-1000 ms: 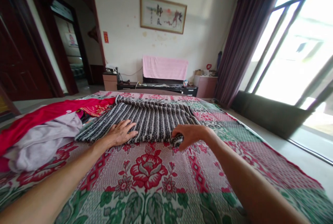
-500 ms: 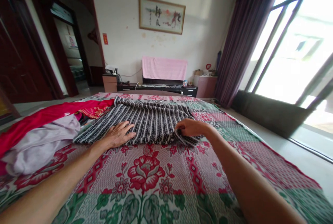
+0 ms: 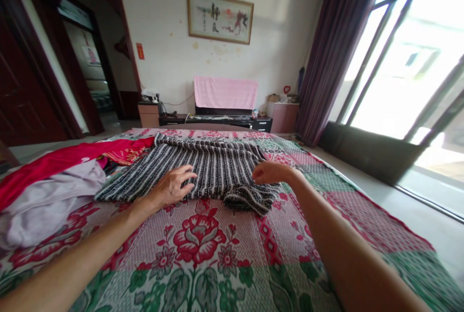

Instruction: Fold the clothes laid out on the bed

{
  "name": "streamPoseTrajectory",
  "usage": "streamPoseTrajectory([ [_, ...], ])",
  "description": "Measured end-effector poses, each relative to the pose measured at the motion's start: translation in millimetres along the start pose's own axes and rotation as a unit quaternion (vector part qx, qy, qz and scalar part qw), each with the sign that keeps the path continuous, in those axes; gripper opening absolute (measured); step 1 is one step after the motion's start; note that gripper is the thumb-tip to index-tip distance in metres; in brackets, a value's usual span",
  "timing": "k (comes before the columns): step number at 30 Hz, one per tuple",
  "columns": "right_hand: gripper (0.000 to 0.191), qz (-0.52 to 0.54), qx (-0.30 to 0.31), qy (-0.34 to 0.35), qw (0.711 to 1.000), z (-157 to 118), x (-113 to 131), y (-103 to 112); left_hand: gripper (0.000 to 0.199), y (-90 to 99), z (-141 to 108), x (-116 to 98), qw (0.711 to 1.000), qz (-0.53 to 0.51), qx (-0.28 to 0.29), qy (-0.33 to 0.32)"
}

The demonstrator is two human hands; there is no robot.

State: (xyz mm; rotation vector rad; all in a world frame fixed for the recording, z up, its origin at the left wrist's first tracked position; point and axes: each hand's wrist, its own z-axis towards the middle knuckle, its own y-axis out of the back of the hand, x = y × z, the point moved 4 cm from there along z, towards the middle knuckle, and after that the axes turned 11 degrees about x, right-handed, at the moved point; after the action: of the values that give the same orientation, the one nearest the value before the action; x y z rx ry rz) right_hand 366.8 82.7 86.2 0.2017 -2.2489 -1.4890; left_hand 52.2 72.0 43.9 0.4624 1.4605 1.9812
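A black-and-white striped knit garment [image 3: 213, 162] lies across the flowered cover, its near right corner folded over into a small roll [image 3: 250, 199]. My left hand [image 3: 176, 185] rests on the near middle of the knit, fingers spread and slightly bent. At the right edge, just beyond the rolled corner, is my right hand [image 3: 270, 172] with its fingers curled in. Its fingertips are against or just above the knit; whether they pinch any cloth is hidden.
Left of the knit lie a red cloth [image 3: 72, 155] and a crumpled pale lilac cloth [image 3: 54, 205]. The patterned cover [image 3: 203, 273] spreads under everything. Beyond it stands a low black cabinet [image 3: 224, 122] with a pink cloth [image 3: 224, 92] above. A purple curtain [image 3: 315, 60] hangs at right.
My right hand has moved slightly away from the near corner, which now lies rolled on the garment's near edge. My left hand has slid a little to the right.
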Motion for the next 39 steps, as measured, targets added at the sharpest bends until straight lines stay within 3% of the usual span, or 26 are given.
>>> streamPoseTrajectory([
  [2, 0.012, 0.046, 0.002, 0.016, 0.999, 3, 3, -5, 0.023, 6.7, 6, -31, 0.998, -0.019, -0.016, -0.064],
  [4, 0.013, 0.115, 0.006, 0.039, 0.993, 4, 10, -9, 0.021, 10.6, 12, -61, 0.994, -0.020, 0.008, -0.103],
  [8, 0.023, 0.195, 0.053, 0.134, 0.970, 1, 37, -13, 0.019, 6.4, 20, -91, 0.991, 0.050, 0.092, -0.084],
  [11, 0.038, 0.153, 0.090, 0.163, 0.970, 1, 56, -18, 0.020, -3.2, 25, -88, 0.990, 0.048, 0.133, -0.028],
  [13, 0.042, 0.090, 0.096, 0.154, 0.979, 4, 61, -22, 0.020, -8.1, 27, -82, 0.991, 0.014, 0.130, -0.005],
  [17, 0.021, 0.030, 0.063, 0.159, 0.985, 7, 64, -22, 0.014, -8.4, 26, -75, 0.992, -0.104, 0.070, -0.008],
  [21, 0.019, 0.103, 0.070, 0.156, 0.980, 0, 62, -14, 0.011, -1.0, 22, -75, 0.979, -0.197, -0.001, -0.059],
  [27, 0.022, 0.181, 0.096, 0.124, 0.971, -2, 52, -14, 0.010, -4.2, 19, -79, 0.990, -0.126, 0.030, -0.059],
  [32, 0.021, 0.199, 0.035, 0.124, 0.972, 11, 43, -21, 0.028, -6.8, 26, -90, 0.991, -0.128, -0.012, -0.044],
  [35, 0.020, 0.218, -0.004, 0.100, 0.971, 20, 39, -27, 0.025, -11.5, 34, -98, 0.987, -0.162, 0.004, -0.016],
  [37, 0.021, 0.242, -0.013, 0.095, 0.965, 23, 36, -29, 0.017, -12.2, 39, -100, 0.983, -0.181, 0.017, 0.031],
  [39, 0.024, 0.267, -0.004, 0.101, 0.958, 21, 34, -28, 0.021, -9.8, 42, -98, 0.975, -0.203, 0.019, 0.093],
])
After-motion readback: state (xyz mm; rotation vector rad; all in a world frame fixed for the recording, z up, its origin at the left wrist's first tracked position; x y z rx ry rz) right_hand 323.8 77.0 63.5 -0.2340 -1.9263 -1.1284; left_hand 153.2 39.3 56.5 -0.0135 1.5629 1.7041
